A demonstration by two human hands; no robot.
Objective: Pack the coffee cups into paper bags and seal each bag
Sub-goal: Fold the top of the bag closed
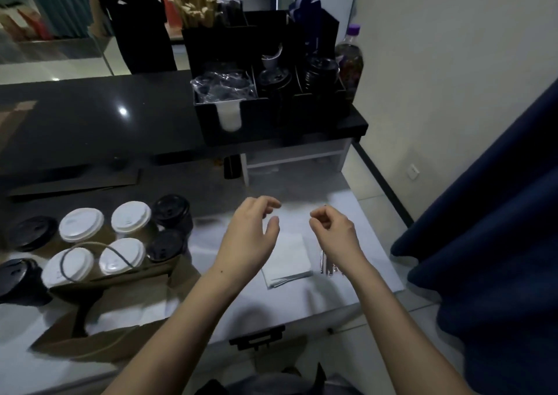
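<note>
Left hand [250, 234] hovered with fingers loosely spread and empty, and right hand [333, 228] had fingers curled inward with nothing seen in them. Coffee cups [122, 256] stood clustered left of the left hand, some inside a brown paper bag [126, 292]. Folded napkins [290, 262] lay beneath, between both hands.

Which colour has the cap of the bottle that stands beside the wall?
Purple. The bottle cap shows best in the head view, at the top right.
</note>
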